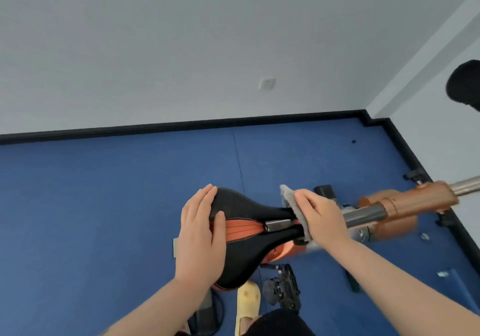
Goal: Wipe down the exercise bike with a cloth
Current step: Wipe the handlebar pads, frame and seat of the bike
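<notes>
**Cloth at the saddle's nose, other hand steadying the back**

The saddle [249,221] is the landmark here: black with an orange centre strip, it sits atop the exercise bike [405,206], whose orange frame and grey post run off to the right of it. Padded but on a rigid base, the saddle should give a little under pressure without shifting much; its smooth cover looks easy to slide a cloth along. The bike itself is likely heavy and planted on the blue floor [104,206], so it needs bracing rather than lifting.

The grey cloth [292,206] is soft, light and floppy, draped over the narrow front end of the saddle. It is best held flat under the fingers so it does not bunch.

The left hand [200,237] lies over the wide rear of the saddle, fingers straight and together, thumb on top, pressing rather than gripping. The right hand [322,216] rests on the cloth at the saddle's nose, fingers extended over it; whether the thumb pinches underneath is hidden.
</notes>
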The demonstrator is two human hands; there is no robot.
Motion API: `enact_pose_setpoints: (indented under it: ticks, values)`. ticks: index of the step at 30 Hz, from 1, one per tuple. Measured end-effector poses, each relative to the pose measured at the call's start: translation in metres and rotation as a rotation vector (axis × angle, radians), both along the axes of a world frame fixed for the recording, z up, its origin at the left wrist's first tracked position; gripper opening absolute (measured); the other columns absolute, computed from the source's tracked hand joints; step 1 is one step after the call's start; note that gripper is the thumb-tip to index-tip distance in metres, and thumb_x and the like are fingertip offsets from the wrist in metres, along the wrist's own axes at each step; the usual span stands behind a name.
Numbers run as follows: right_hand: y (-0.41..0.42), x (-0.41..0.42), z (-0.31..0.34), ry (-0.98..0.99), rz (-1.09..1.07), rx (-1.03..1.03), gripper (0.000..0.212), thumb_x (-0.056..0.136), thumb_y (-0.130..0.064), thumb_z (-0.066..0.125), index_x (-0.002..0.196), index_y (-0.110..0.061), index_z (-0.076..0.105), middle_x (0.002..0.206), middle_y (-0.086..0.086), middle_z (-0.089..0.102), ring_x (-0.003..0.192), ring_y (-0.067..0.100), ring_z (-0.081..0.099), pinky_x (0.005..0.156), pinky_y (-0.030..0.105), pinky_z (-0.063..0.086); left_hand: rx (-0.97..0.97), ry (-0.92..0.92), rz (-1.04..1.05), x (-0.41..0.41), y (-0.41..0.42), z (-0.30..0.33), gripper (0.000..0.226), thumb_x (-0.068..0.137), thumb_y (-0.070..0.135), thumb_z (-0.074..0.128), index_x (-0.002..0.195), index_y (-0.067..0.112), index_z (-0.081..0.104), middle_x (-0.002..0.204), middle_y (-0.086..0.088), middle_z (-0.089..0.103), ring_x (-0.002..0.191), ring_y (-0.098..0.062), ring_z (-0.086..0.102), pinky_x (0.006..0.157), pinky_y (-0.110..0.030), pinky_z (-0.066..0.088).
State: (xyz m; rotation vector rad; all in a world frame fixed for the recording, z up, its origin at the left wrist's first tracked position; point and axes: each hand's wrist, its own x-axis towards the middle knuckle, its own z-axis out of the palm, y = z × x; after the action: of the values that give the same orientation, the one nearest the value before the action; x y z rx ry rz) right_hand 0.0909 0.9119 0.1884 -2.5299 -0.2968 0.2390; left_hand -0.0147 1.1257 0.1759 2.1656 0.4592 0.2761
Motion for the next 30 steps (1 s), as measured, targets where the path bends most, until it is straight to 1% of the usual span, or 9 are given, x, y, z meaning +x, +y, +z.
enact_pose_setpoints:
  ticks: [2, 5, 11, 17, 20, 23, 25, 28, 30]
  values:
    - [0.010, 0.001, -0.002, 0.027, -0.111, -0.167, 0.034, 0.102, -0.039, 0.032, 0.084, -0.026, 0.058, 0.074, -0.008, 0.062, 0.075, 0.020, 0.060, 0.058, 0.035, 0.035, 0.035, 0.012, 0.030, -0.001, -0.001, 0.001, 0.045, 0.097, 0.036, 0.039, 0.142, 0.038, 0.041, 0.141, 0.035, 0.033, 0.135, 0.013, 0.023, 0.104, -0.020, 0.028]
    - [0.063, -0.015, -0.003, -0.190, 0.139, -0.454, 0.032, 0.101, -0.036, 0.020, 0.092, -0.024, 0.049, 0.084, -0.005, 0.061, 0.078, 0.023, 0.062, 0.058, 0.034, 0.028, 0.088, 0.020, 0.070, -0.002, -0.002, 0.001, 0.044, 0.097, 0.036, 0.039, 0.141, 0.036, 0.044, 0.142, 0.031, 0.037, 0.131, 0.015, 0.026, 0.106, -0.021, 0.029]
    - [0.055, -0.010, 0.001, -0.074, 0.417, -0.124, 0.041, 0.101, -0.047, 0.014, 0.124, -0.032, 0.045, 0.114, -0.013, 0.062, 0.098, 0.013, 0.061, 0.081, 0.037, 0.048, 0.062, 0.113, 0.234, -0.031, -0.031, -0.002, 0.054, 0.097, 0.045, 0.021, 0.151, 0.037, 0.023, 0.153, 0.020, 0.029, 0.138, -0.002, 0.026, 0.115, -0.034, 0.029]
    - [0.081, 0.006, 0.002, -0.048, 0.364, -0.420, 0.024, 0.102, -0.032, 0.023, 0.111, -0.021, 0.043, 0.098, -0.002, 0.059, 0.089, 0.025, 0.061, 0.066, 0.037, 0.043, 0.029, 0.100, 0.289, -0.038, -0.035, -0.008, 0.070, 0.089, 0.059, 0.011, 0.153, 0.032, 0.021, 0.152, 0.016, 0.027, 0.134, -0.009, 0.036, 0.110, -0.040, 0.037]
    - [0.118, -0.016, 0.003, -0.142, 0.430, -0.160, 0.038, 0.103, -0.039, 0.021, 0.130, -0.023, 0.044, 0.124, -0.003, 0.053, 0.115, 0.021, 0.053, 0.090, 0.037, 0.044, 0.053, 0.118, 0.283, -0.038, -0.036, -0.009, 0.065, 0.092, 0.055, 0.015, 0.153, 0.031, 0.021, 0.153, 0.017, 0.026, 0.133, -0.011, 0.041, 0.106, -0.041, 0.040]
    - [0.092, -0.025, 0.000, -0.327, 0.770, -0.059, 0.048, 0.101, -0.040, 0.024, 0.147, -0.033, 0.030, 0.156, -0.009, 0.027, 0.142, 0.012, 0.025, 0.112, 0.030, 0.024, 0.033, 0.130, 0.295, -0.040, -0.037, -0.006, 0.073, 0.087, 0.064, 0.008, 0.152, 0.033, 0.021, 0.153, 0.019, 0.026, 0.133, -0.010, 0.041, 0.106, -0.040, 0.040]
    - [0.080, -0.004, -0.001, -0.165, 0.836, 0.015, 0.045, 0.101, -0.044, 0.024, 0.147, -0.042, 0.026, 0.156, -0.018, 0.023, 0.142, 0.006, 0.023, 0.109, 0.027, 0.027, 0.013, 0.138, 0.319, -0.040, -0.037, -0.006, 0.070, 0.089, 0.062, 0.012, 0.152, 0.034, 0.020, 0.152, 0.019, 0.028, 0.133, -0.011, 0.040, 0.107, -0.040, 0.038]
    - [0.110, 0.022, 0.004, 0.222, 0.584, 0.029, 0.034, 0.102, -0.050, 0.022, 0.129, -0.044, 0.043, 0.130, -0.015, 0.053, 0.120, 0.011, 0.051, 0.099, 0.038, 0.043, 0.024, 0.145, 0.334, -0.039, -0.038, -0.006, 0.064, 0.092, 0.056, 0.018, 0.152, 0.033, 0.020, 0.151, 0.018, 0.031, 0.131, -0.011, 0.041, 0.108, -0.038, 0.038]
    - [0.122, 0.014, 0.005, 0.129, 0.594, -0.030, 0.035, 0.101, -0.051, 0.022, 0.125, -0.041, 0.045, 0.126, -0.012, 0.054, 0.115, 0.014, 0.052, 0.092, 0.041, 0.046, 0.035, 0.157, 0.331, -0.040, -0.039, -0.006, 0.064, 0.092, 0.053, 0.021, 0.152, 0.032, 0.022, 0.152, 0.017, 0.031, 0.131, -0.012, 0.041, 0.108, -0.036, 0.037]
